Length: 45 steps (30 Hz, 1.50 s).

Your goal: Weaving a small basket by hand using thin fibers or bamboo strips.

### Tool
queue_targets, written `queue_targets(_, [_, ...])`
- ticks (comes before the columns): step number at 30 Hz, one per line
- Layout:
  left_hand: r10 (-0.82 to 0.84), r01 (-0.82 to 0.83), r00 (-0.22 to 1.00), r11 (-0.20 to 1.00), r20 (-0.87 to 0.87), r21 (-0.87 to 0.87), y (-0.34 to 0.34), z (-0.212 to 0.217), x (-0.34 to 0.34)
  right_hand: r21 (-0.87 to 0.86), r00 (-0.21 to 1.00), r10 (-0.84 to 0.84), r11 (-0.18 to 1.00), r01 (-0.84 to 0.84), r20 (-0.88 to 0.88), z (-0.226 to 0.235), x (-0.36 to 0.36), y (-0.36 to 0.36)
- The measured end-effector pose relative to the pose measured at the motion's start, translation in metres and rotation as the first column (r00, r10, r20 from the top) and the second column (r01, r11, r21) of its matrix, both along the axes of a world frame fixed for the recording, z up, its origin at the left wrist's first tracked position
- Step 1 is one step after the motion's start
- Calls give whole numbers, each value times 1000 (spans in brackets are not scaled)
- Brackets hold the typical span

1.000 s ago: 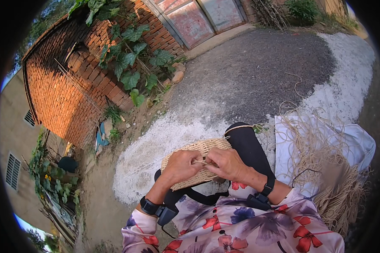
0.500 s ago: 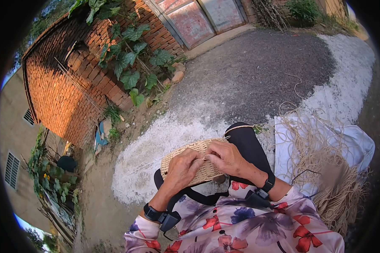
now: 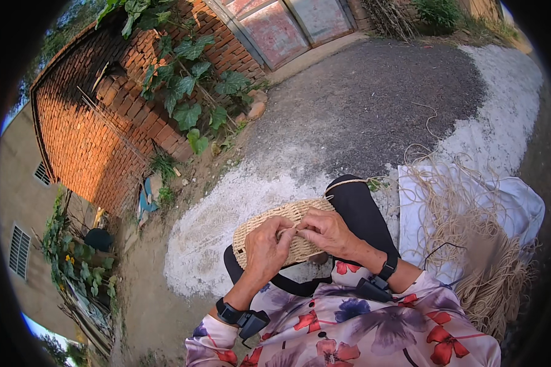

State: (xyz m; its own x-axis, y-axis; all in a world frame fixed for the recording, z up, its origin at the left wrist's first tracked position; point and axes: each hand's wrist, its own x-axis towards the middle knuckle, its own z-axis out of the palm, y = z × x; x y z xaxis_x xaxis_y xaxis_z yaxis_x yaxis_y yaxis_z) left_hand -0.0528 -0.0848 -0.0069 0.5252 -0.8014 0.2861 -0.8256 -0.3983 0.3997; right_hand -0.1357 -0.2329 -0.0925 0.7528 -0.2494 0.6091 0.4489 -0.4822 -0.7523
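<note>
A pale, straw-coloured woven piece (image 3: 301, 250) with rounded ends rests across my lap, tilted up to the right. Over its middle, my left hand (image 3: 264, 246) and my right hand (image 3: 329, 232) meet with thumbs and forefingers pinched close together. What lies between the fingertips is too small and covered to make out. A pale cord (image 3: 347, 181) crosses my dark trouser knee (image 3: 359, 208) beside the piece's upper right end, where a small light loop sticks out. The underside of the woven piece is hidden.
To my right, a heap of loose beige cord (image 3: 490, 300) spreads over a white cloth (image 3: 511, 208). Grey gravel and white grit (image 3: 202, 244) cover the ground ahead. A brick wall (image 3: 95, 144) with a climbing leafy plant (image 3: 187, 113) stands left, a faded metal door (image 3: 275, 37) beyond.
My left hand has turned and shifted slightly at the wrist, its thumb and forefinger now a little farther apart. The right hand and woven piece stay nearly in place.
</note>
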Motion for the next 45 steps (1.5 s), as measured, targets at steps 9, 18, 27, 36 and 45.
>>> queue_targets(9, [-111,134,954,989,277,-64,1,-4,1,100,998,16,995,-10,-60,1,-1,4])
queue_targets(18, [-193,170,917,981,349,95,0,11,-1,60,1000,-10,998,11,-29,1,-2,5])
queue_targets(27, [-272,189,889,951,368,245,-1,16,3,23,1000,-16,1000,16,13,1,-3,3])
queue_targets(36, [-187,161,977,962,101,222,-1,19,8,-7,997,56,998,-57,-59,3,-3,-2])
queue_targets(45, [-372,340,877,928,305,155,-5,9,11,12,992,103,995,-103,-76,6,0,-10])
